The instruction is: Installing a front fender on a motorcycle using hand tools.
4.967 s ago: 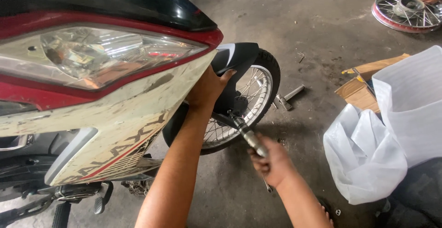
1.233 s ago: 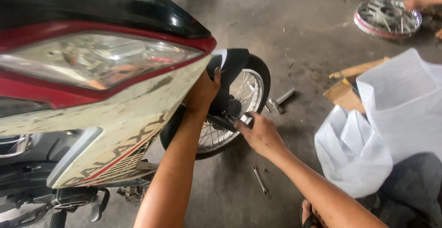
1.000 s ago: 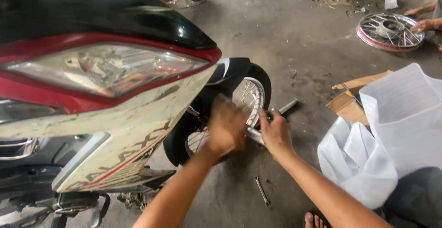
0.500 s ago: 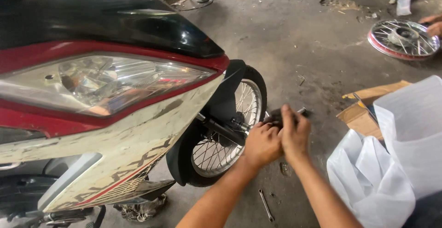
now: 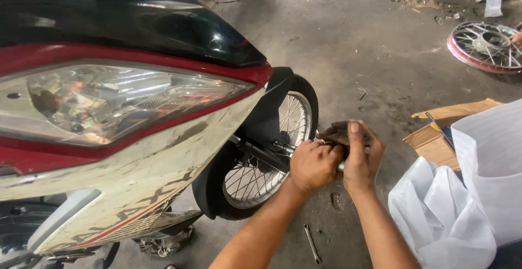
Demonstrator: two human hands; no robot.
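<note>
A dark tool (image 5: 341, 133) is clasped by both hands, left (image 5: 314, 163) and right (image 5: 363, 152), closed on it beside the front wheel (image 5: 272, 155), at the axle end. Axle work appears in hand; steady turning force seems needed next. A wrench (image 5: 311, 243) lies below on the floor.

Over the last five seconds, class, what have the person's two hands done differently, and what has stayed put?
The left hand left the black mudguard and came down beside the front wheel. The right hand, earlier lower with a metal tool, rose to meet it. Both now close on a dark tool at the axle. The small wrench on the floor, the white bag and the loose rim stayed.
</note>
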